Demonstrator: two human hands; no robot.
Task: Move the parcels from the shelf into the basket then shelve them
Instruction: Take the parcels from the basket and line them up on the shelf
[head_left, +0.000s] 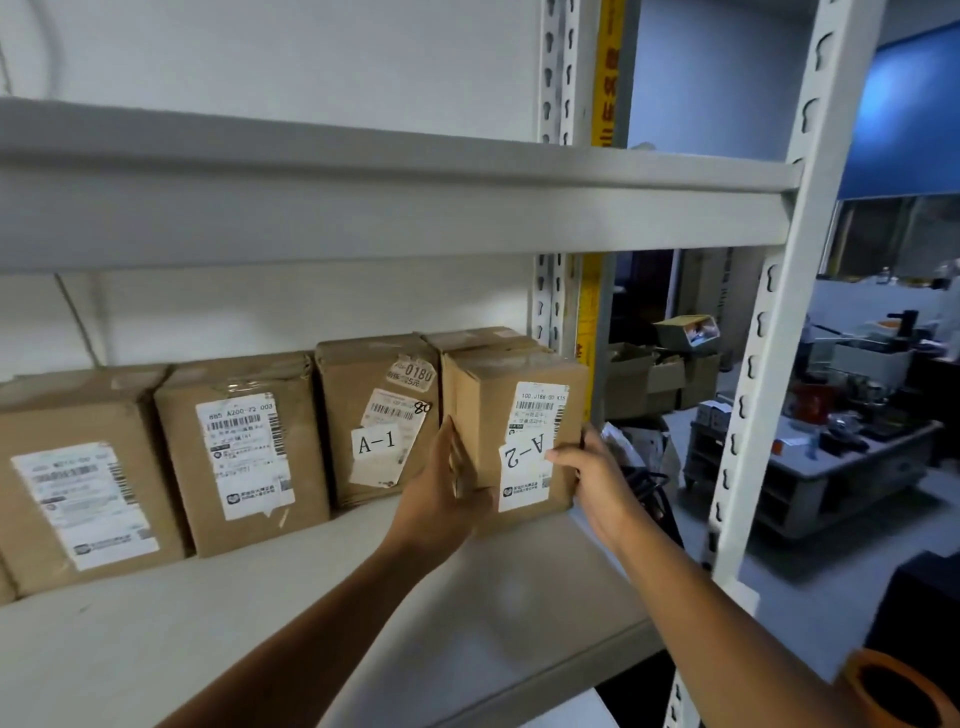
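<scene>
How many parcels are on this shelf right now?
4 clearly: far-left parcel, next parcel, A-1 parcel, A-2 parcel at the right end, held by both hands. Another seems partly hidden behind.

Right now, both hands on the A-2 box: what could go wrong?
1. The brown cardboard box labelled A-2 sits tight against the A-1 cardboard box; pulling it may drag that neighbour along.
2. The right hand is close to the white steel upright and could knock it.
</scene>
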